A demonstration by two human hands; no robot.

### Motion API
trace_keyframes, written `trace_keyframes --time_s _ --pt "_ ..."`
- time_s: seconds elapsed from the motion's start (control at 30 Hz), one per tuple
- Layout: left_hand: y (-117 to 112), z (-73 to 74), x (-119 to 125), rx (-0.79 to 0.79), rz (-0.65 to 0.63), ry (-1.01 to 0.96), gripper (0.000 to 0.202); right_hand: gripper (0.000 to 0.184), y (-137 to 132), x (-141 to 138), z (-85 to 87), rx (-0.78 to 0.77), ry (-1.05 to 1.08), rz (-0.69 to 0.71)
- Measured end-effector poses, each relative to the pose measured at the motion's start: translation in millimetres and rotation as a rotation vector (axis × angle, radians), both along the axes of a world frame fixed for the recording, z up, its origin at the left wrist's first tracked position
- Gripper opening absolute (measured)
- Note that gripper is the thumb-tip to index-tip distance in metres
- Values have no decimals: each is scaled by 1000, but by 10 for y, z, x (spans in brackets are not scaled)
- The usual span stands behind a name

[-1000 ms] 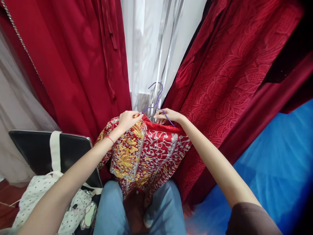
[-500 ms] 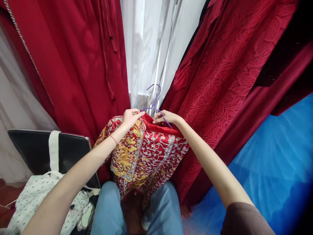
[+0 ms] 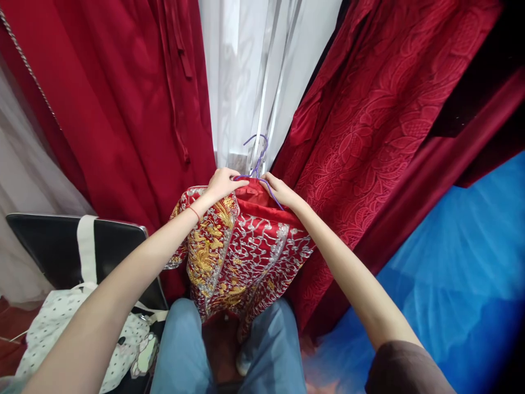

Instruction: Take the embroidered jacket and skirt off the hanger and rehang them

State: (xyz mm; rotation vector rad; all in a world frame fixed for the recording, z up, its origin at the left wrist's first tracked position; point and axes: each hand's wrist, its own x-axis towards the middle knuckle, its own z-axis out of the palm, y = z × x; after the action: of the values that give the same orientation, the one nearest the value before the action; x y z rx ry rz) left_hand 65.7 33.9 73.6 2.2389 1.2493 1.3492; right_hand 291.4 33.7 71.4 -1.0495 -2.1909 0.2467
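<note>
A red jacket (image 3: 254,246), embroidered in gold and silver, hangs in front of my knees with its red-lined collar opening facing up. My left hand (image 3: 223,184) is closed on the jacket's collar edge at the left shoulder, thumb on top. My right hand (image 3: 281,191) pinches the collar on the other side, its fingertips close to the hanger's neck. A purple hanger (image 3: 259,158) stands up at the collar, hook at the top. One hanger arm crosses over my right fingers, outside the jacket; the other runs by my left fingers.
A black chair (image 3: 45,246) at the left carries a white dotted bag (image 3: 53,323). Dark red garments hang on both sides, one plain (image 3: 123,109) and one patterned (image 3: 369,142). White curtain (image 3: 229,82) lies behind. Blue tulle (image 3: 443,262) spreads at the right.
Both hands have risen slightly with the jacket and hanger. The collar opening has spread, showing more red lining, and my right fingers have shifted up toward the hanger's neck.
</note>
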Motion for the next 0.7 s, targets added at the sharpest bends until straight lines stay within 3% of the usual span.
trace_keyframes --time_s 0.17,0.27,0.37,0.53,0.6,0.7 --pt "-34 -129 47 -56 -59 -239 37 33 -51 44 55 -165 -6 99" --pt "-31 -171 30 -80 -53 -298 30 28 -90 29 112 -285 -195 -110" --pt "-29 -157 4 -85 -35 -276 27 17 -155 -14 178 -291 -426 -384" --pt "-74 -106 -68 127 53 -52 25 35 -313 -100 232 -282 -607 -614" --pt "-103 -92 -105 229 100 85 28 37 -374 -110 206 -225 -673 -719" --pt "-137 -80 -151 314 162 245 31 32 -458 -62 125 -8 -701 -822"
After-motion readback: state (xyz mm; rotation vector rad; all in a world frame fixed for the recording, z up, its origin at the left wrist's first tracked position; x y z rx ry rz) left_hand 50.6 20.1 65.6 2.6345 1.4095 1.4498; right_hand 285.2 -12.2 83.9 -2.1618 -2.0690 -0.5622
